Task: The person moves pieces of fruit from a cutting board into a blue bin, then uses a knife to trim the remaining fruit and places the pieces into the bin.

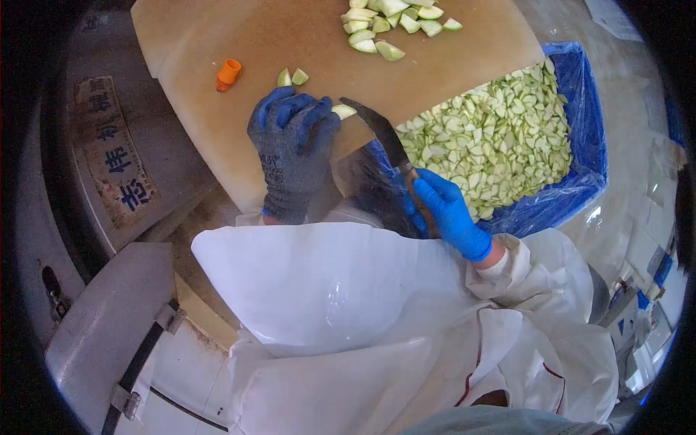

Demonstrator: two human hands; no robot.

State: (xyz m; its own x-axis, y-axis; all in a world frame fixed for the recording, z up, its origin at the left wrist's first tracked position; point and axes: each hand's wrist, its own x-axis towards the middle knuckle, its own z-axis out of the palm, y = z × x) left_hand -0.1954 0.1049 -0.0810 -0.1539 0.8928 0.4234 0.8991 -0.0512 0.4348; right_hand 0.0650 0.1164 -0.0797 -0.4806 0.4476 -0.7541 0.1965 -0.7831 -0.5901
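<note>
My left hand (293,152), in a dark grey-blue knit glove, is bent over the board with its fingers curled. A pale wedge with green skin, apparently apple (344,112), pokes out at its fingertips. My right hand (451,214), in a thin blue glove, grips the wooden handle of a knife (388,138). The dark curved blade slants up and left, its tip close beside that wedge. Two small apple wedges (292,77) lie just beyond my left fingers. The undersides of the left fingers are hidden.
The brown cutting board (290,36) carries a pile of apple wedges (391,18) at its far side and an orange plastic piece (228,71) at left. A blue plastic-lined crate (586,123) full of thin slices (500,138) stands at right. A grey metal machine (109,152) is on the left.
</note>
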